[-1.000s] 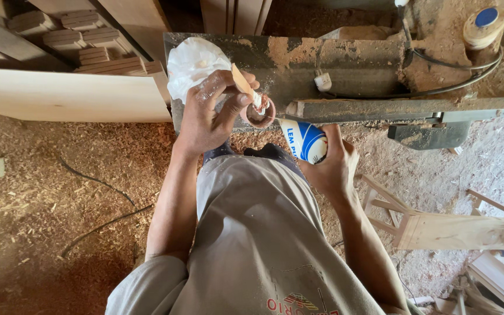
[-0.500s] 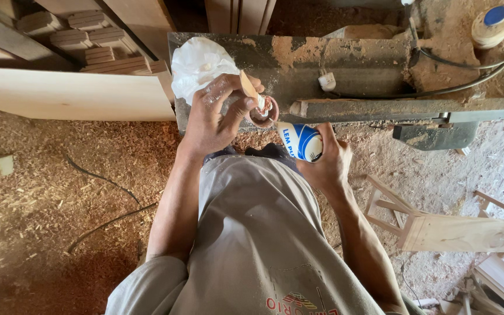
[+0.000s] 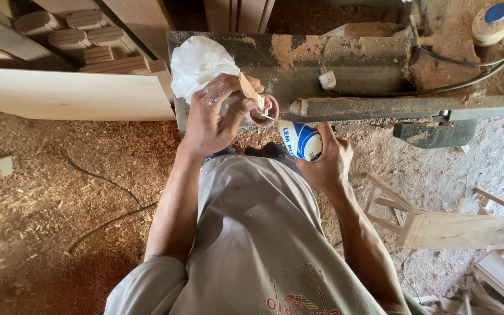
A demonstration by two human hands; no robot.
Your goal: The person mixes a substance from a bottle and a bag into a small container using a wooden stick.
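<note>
At frame centre, a small round cup point(image 3: 262, 109) and thin wooden stick point(image 3: 247, 87) are pinched in the left hand point(image 3: 214, 119) above the sawdust-covered worktop point(image 3: 345, 64), while a glue bottle point(image 3: 300, 140), gripped by the right hand point(image 3: 329, 162), is tilted with its nozzle toward the cup so that glue can be caught.

the person wore a loose grey t-shirt point(image 3: 252, 233) with short sleeves that ended above the elbows, leaving both forearms bare. the cloth was plain and lightly creased across the front, flecked with pale dust. a printed emblem in red, with a small striped shape beside it, sat low on the chest. neither the left hand point(image 3: 214, 116) nor the right hand point(image 3: 328, 163) was gloved.
</note>
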